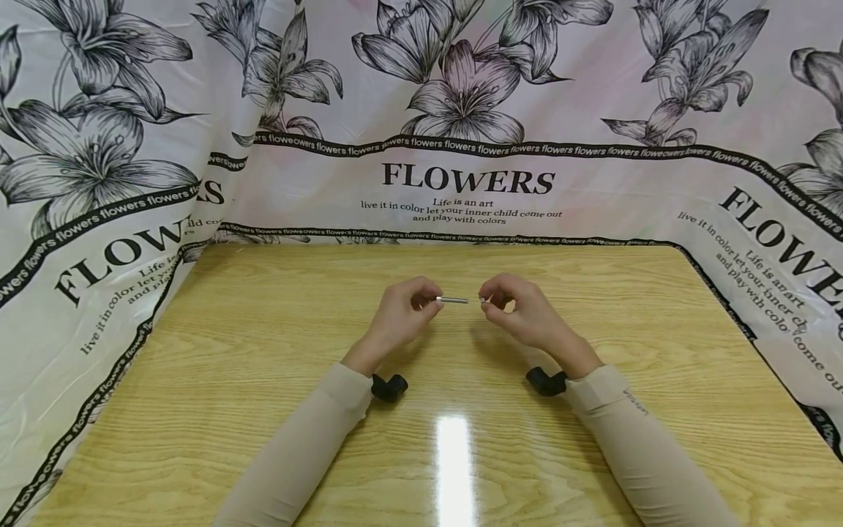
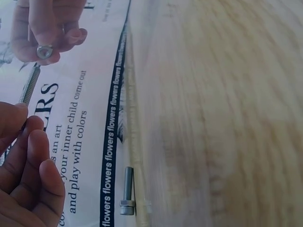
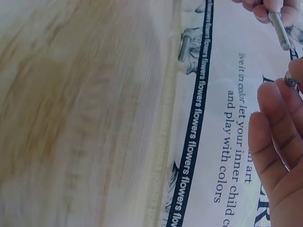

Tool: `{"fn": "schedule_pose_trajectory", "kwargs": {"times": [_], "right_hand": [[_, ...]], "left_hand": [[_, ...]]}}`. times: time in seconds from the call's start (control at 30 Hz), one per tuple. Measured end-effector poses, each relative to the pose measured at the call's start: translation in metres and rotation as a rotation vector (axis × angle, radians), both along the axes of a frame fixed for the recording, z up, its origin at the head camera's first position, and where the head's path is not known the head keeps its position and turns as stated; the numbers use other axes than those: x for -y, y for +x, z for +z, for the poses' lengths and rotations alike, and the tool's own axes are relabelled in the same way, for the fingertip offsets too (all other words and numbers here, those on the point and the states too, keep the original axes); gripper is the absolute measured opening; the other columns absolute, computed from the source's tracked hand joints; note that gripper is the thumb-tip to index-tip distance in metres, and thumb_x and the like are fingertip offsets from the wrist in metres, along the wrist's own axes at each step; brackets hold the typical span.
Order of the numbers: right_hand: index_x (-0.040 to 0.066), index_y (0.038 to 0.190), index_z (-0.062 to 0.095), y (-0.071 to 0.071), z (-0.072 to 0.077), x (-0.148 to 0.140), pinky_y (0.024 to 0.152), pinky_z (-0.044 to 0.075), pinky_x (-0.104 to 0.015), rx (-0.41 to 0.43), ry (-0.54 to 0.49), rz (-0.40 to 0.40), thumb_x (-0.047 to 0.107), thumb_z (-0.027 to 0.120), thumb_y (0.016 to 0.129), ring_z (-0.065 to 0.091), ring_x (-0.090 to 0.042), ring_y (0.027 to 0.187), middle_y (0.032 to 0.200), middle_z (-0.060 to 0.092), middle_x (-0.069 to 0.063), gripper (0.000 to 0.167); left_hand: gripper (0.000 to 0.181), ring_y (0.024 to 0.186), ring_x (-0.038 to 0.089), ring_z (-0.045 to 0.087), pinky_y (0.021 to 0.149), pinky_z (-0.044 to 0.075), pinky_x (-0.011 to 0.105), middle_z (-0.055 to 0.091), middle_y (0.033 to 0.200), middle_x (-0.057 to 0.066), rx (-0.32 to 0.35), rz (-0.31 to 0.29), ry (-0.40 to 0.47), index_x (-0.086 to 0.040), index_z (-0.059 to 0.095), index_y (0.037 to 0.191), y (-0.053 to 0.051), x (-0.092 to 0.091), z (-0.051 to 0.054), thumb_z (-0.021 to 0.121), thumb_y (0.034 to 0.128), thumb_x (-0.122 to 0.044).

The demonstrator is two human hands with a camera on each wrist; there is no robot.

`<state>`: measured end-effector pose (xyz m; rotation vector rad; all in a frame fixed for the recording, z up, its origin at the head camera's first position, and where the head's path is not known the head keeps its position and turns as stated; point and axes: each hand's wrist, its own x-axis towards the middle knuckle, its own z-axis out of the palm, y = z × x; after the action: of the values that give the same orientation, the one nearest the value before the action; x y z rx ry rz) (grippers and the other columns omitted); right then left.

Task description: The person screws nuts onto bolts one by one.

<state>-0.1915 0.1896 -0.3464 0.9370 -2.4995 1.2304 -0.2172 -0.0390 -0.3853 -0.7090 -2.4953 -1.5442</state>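
Over the middle of the table, my left hand (image 1: 403, 311) pinches a silver bolt (image 1: 454, 299) between thumb and fingertips, its threaded end facing right. Facing it, my right hand (image 1: 525, 311) pinches a small metal nut (image 3: 289, 79) between thumb and finger. A short gap separates the bolt's tip from the nut. Ring-like, with its hole visible, the nut shows in the left wrist view too. The bolt's head is hidden inside the left fingers.
Below the hands spreads a wood-grain table (image 1: 263, 410). A flower-printed curtain (image 1: 296, 190) borders its back and sides. In the left wrist view, a second bolt (image 2: 128, 184) with a ring near its head appears by the table's edge. A grey rod-like piece (image 3: 185, 48) shows in the right wrist view.
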Motion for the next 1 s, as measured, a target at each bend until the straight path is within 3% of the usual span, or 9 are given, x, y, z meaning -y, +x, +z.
{"fn": "schedule_pose_trajectory", "kwargs": {"times": [0.33, 0.53, 0.8, 1.0], "right_hand": [[-0.001, 0.097, 0.062, 0.0, -0.001, 0.008, 0.065, 0.048, -0.034, -0.015, -0.004, 0.021, -0.011, 0.063, 0.084, 0.058, -0.021, 0.069, 0.087, 0.063, -0.013, 0.016], [-0.004, 0.097, 0.062, -0.001, 0.002, 0.015, 0.066, 0.049, -0.038, 0.007, -0.013, 0.029, -0.012, 0.063, 0.083, 0.059, -0.023, 0.069, 0.087, 0.064, -0.014, 0.016], [0.0, 0.099, 0.063, -0.021, -0.026, 0.014, 0.066, 0.048, -0.044, 0.016, -0.006, 0.035, -0.006, 0.065, 0.085, 0.058, -0.021, 0.07, 0.088, 0.063, -0.009, 0.015], [0.007, 0.1, 0.064, -0.023, -0.029, 0.015, 0.068, 0.049, -0.045, 0.025, -0.017, 0.056, 0.001, 0.065, 0.088, 0.058, -0.015, 0.072, 0.09, 0.063, -0.002, 0.014]], "left_hand": [[0.007, 0.073, 0.011, 0.058, 0.066, 0.048, 0.029, 0.067, 0.084, -0.003, -0.015, 0.014, 0.006, -0.01, 0.068, 0.095, 0.001, 0.006, 0.001, 0.068, 0.088, -0.007], [0.008, 0.073, 0.012, 0.058, 0.067, 0.048, 0.029, 0.067, 0.086, -0.001, 0.003, 0.018, 0.022, -0.008, 0.068, 0.096, 0.002, 0.01, 0.001, 0.068, 0.0878, -0.007], [0.008, 0.073, 0.012, 0.058, 0.065, 0.049, 0.029, 0.067, 0.087, -0.001, -0.001, 0.034, 0.036, -0.01, 0.069, 0.095, 0.004, 0.016, 0.002, 0.068, 0.0877, -0.007], [0.007, 0.072, 0.012, 0.059, 0.065, 0.049, 0.03, 0.068, 0.089, 0.0, -0.017, 0.034, 0.033, -0.009, 0.069, 0.095, 0.005, 0.019, 0.001, 0.068, 0.088, -0.006]]}}
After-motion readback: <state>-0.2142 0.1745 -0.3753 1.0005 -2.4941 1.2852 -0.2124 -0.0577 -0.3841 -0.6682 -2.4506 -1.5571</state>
